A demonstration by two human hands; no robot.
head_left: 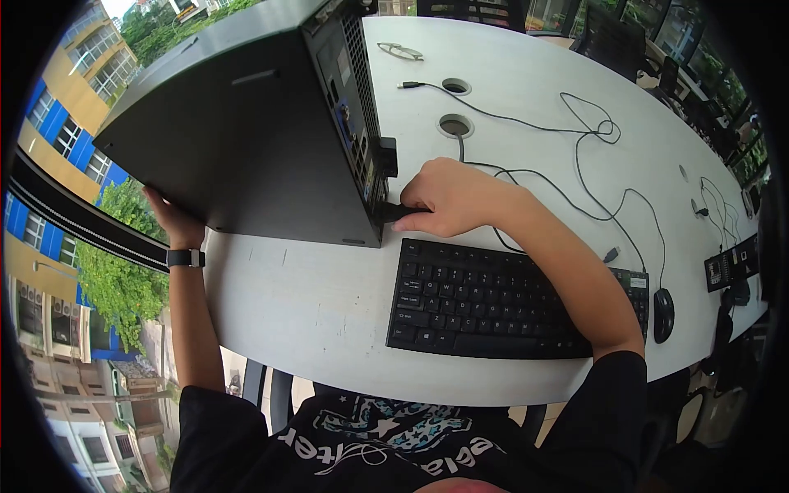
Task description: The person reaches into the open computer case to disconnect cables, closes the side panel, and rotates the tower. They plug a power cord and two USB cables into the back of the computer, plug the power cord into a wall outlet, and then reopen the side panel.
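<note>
A black computer tower [246, 148] stands on the white table at the left, its back panel with ports turned to the right. My left hand [174, 218] is against the tower's lower left side, with its fingers partly hidden behind the case. My right hand [448, 197] is closed around a black plug [401, 212] at the bottom of the back panel. Whether the plug is fully in its socket cannot be made out. Below my right forearm lies a black keyboard [493, 304], with a black mouse [663, 315] to its right.
Black cables [579, 156] run loosely over the white table [312, 304]. Two round cable holes [456, 125] are near the middle. Glasses [400, 52] lie at the back, and a black device [731, 264] is at the far right. Chairs [612, 41] stand behind.
</note>
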